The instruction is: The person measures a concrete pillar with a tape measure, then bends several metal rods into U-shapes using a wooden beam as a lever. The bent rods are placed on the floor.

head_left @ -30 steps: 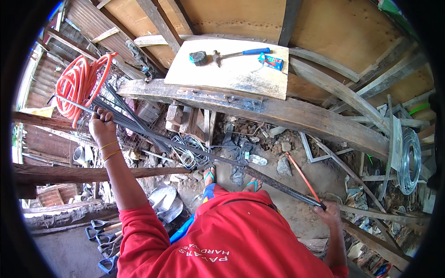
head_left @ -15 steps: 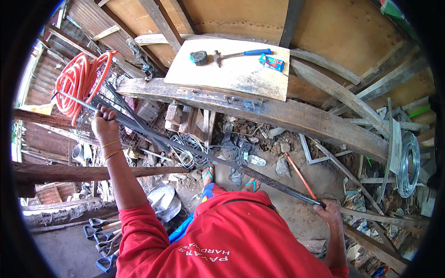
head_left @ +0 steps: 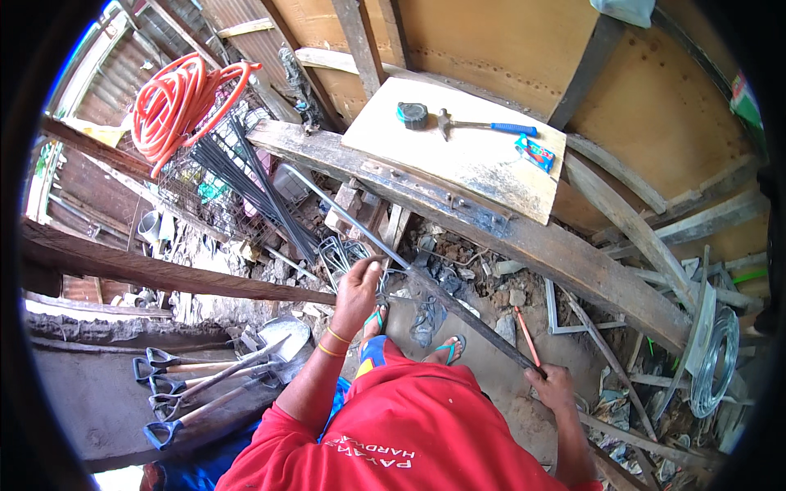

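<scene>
My right hand [head_left: 548,385] grips the lower end of a long bar [head_left: 446,299], dark along its lower part and lighter toward the far end, slanting up to the left. My left hand [head_left: 359,286] is closed just left of the bar's middle; whether it touches the bar or holds something is unclear. Beyond the bar lies a thick timber beam [head_left: 589,274] bearing a pale plywood board [head_left: 385,131], on which rest a tape measure [head_left: 413,116], a blue-handled hammer [head_left: 512,129] and a blue packet [head_left: 534,154]. A bundle of dark rods [head_left: 262,192] lies left of the bar.
An orange coiled hose [head_left: 172,106] is at upper left. A wooden beam [head_left: 164,270] crosses the left side above several shovels [head_left: 192,413]. Debris [head_left: 467,270] and leaning timbers cover ground ahead and right. A coil of clear tubing or wire [head_left: 712,372] hangs at right.
My left hand has left the bar's far part and moved down and rightward toward its middle. The bar's far end has shifted right, and the view has turned slightly.
</scene>
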`<state>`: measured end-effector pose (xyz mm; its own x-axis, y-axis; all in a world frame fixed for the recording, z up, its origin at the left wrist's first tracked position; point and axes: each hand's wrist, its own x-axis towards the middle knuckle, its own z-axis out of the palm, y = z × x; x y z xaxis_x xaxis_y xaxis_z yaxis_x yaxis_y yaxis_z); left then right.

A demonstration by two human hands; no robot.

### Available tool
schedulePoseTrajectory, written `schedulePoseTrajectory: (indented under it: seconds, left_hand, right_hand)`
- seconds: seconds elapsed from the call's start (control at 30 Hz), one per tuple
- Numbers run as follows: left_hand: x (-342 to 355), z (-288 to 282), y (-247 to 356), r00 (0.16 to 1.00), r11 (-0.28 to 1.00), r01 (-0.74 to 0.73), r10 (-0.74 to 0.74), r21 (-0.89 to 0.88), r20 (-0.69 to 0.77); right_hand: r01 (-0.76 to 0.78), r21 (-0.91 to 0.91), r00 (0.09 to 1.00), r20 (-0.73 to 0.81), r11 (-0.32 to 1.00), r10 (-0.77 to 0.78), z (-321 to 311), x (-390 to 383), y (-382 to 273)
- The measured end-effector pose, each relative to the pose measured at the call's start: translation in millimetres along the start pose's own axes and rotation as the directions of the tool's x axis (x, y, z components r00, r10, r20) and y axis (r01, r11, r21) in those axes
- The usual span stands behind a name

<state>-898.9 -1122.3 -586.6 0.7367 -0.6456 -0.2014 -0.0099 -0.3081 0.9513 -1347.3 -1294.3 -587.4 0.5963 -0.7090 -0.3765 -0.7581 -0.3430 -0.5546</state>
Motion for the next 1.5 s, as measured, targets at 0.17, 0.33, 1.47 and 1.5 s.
schedulePoseTrajectory:
  seconds: [0.17, 0.33, 1.47, 1.5]
  left_hand:
    - [70, -76, -38, 0.854, 0.96, -0.193, 0.266, 0.201, -0.448]
    - [128, -59, -52, 0.981, 0.97, -0.173, 0.184, -0.169, 0.054]
    - [281, 30, -23, 0.948, 0.74, -0.058, 0.252, 0.671, -0.197]
    - [284, 29, -24, 0.955, 0.76, -0.049, 0.226, 0.648, -0.193]
  right_hand:
    - [-0.128, -0.095, 0.99, 0.048, 0.987, 0.133, -14, -15, 23]
    - [-0.21, -0.022, 0.977, 0.043, 0.977, 0.211, -46, -36, 34]
    - [-0.266, -0.235, 0.935, -0.299, 0.935, 0.191, -181, 155, 104]
    - [-0.292, -0.194, 0.927, -0.299, 0.936, 0.227, -180, 159, 111]
